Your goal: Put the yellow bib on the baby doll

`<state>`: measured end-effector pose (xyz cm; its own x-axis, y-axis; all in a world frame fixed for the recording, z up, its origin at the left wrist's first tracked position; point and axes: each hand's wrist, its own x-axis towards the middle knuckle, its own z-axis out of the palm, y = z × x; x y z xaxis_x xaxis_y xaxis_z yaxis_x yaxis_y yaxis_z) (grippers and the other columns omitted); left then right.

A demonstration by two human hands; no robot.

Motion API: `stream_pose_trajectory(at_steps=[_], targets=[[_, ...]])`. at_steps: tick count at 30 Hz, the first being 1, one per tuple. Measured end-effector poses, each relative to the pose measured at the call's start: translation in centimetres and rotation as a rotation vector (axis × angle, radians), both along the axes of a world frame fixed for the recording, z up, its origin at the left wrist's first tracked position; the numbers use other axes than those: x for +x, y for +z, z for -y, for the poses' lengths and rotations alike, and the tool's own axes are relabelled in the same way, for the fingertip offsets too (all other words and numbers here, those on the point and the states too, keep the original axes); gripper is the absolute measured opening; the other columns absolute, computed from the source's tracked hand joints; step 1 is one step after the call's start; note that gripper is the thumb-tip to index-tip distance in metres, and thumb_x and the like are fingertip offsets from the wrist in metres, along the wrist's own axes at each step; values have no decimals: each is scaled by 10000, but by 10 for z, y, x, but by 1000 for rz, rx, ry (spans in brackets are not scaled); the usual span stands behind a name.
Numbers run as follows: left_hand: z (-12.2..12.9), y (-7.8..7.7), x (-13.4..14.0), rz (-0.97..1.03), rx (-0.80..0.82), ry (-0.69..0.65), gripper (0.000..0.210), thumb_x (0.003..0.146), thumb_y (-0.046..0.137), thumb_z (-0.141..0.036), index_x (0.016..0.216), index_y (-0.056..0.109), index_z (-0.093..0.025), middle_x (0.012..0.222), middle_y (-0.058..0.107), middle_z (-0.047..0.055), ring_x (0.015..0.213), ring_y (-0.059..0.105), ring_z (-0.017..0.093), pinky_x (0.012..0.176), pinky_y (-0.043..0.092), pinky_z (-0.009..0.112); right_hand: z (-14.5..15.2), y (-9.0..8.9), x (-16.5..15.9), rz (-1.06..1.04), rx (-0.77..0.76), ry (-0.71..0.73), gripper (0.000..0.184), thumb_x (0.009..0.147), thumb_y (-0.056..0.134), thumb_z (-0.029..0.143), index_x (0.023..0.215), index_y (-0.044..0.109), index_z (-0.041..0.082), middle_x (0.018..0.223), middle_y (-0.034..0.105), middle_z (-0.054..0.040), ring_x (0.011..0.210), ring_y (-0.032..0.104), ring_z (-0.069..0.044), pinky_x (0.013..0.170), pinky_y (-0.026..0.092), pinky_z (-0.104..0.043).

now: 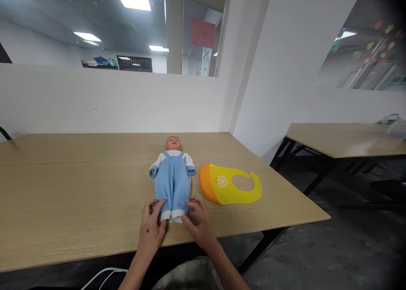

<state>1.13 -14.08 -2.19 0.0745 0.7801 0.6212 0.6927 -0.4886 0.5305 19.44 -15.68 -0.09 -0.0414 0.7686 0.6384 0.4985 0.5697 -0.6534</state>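
Observation:
A baby doll (173, 143) in a white top and light blue overalls (173, 178) lies face up on the table, feet toward me. My left hand (153, 218) rests at the lower left trouser leg, its fingertips touching the cloth and the thumb apart from them. On the other side, my right hand (198, 221) touches the right leg near the white cuff, fingers curved and spread. Neither hand is closed around the doll. A yellow baby bib (234, 197) with an orange pocket lies flat just right of the doll.
The wooden table (79, 205) reaches a white wall (127, 103) at the back. A second table (342, 137) stands farther right, past a gap. A white cable (106, 269) hangs below the front edge at left.

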Motion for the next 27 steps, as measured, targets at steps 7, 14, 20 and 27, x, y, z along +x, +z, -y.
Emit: stream_pose_trajectory(at_steps=[7, 14, 20, 27], targets=[[-8, -6, -7, 146, -164, 20, 558, 714, 533, -139, 1269, 494, -186, 1140, 468, 94, 1016, 544, 234, 899, 495, 425, -22, 10, 101, -757, -267, -356, 297, 733, 654, 352, 961, 682, 163, 1026, 679, -64, 976, 613, -180, 890, 500, -312], [-3, -1, -3, 77, -123, 79, 508, 753, 490, -142, 1261, 495, -150, 1156, 458, 129, 1077, 505, 276, 942, 462, 473, -25, 37, 226, -1190, -172, -650, 214, 648, 601, 179, 862, 616, 176, 838, 604, 19, 764, 587, -80, 732, 515, -171], [-3, -4, -3, 87, -91, 57, 516, 746, 458, -88, 1254, 495, -170, 1172, 447, 121, 1078, 511, 271, 956, 459, 478, -13, 31, 231, -1260, -344, -650, 112, 708, 582, 206, 809, 538, 186, 738, 572, -3, 649, 614, -126, 643, 563, -258], [-4, -3, -2, 94, -65, 43, 513, 747, 457, -83, 1252, 510, -155, 1160, 459, 123, 1093, 506, 268, 981, 446, 483, -7, 22, 189, -1411, -478, -396, 55, 720, 525, 126, 733, 515, 178, 751, 665, -57, 706, 669, -155, 675, 584, -268]])
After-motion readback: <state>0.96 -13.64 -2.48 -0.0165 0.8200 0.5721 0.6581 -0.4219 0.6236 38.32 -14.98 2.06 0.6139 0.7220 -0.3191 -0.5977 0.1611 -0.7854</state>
